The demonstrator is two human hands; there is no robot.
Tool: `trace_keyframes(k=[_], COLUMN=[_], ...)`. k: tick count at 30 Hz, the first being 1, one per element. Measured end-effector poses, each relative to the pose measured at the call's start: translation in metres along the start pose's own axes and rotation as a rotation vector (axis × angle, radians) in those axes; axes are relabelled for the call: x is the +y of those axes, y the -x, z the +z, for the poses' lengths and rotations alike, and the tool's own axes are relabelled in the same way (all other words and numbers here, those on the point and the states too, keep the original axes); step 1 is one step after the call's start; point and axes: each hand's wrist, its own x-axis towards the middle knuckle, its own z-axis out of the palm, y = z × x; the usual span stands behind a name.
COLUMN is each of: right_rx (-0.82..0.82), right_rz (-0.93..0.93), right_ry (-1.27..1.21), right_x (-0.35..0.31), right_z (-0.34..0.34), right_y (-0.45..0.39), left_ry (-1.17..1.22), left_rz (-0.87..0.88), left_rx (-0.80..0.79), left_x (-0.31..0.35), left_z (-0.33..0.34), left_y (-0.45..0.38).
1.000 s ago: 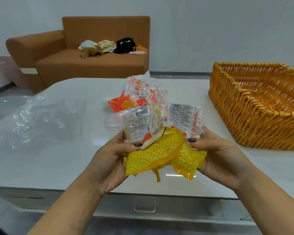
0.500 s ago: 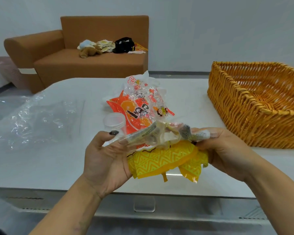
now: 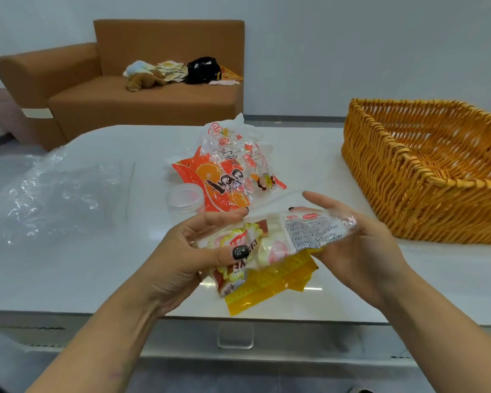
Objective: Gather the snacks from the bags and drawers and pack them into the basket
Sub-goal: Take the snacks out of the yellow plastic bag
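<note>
Head view: 2 crinkly plastic snack packets (image 3: 270,248) are being pinched by the left hand (image 3: 193,251) and cradled on the spread right hand (image 3: 349,242) beside the woven orange basket (image 3: 408,191).

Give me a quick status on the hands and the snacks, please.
Left hand grips the clear snack pack; right hand supports its other end, fingers straight. Yellow packet hangs beneath. Basket to the right, path clear; more snacks on the table.

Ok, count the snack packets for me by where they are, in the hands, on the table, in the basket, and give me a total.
In the hands: 2, a clear candy packet and a yellow packet
On the table: 2, an orange packet and a clear packet
In the basket: 0 visible
Total: 4
</note>
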Motion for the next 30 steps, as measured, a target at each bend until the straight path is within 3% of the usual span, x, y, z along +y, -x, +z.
trace_keyframes(k=[3, 10, 14, 23, 30], right_rx=[-0.113, -0.162, -0.07, -0.028, 0.175], right_rz=[0.039, 0.015, 0.006, -0.011, -0.145], right_ry=[-0.12, 0.235, 0.38, 0.303, 0.389], right_x=[0.015, 0.02, 0.023, 0.019, 0.022], right_z=[0.006, 0.017, 0.022, 0.016, 0.02], right_y=[0.002, 0.006, 0.007, 0.007, 0.004], left_ry=[-0.062, -0.208, -0.218, -0.19, -0.333], left_rz=[0.018, 0.08, 0.049, 0.033, 0.017], left_rx=[0.081, 0.247, 0.253, 0.23, 0.224], left_x=[-0.001, -0.004, -0.006, -0.008, -0.013], left_z=[-0.002, 0.002, 0.003, 0.008, 0.017], left_y=[-0.001, -0.001, -0.002, -0.001, 0.002])
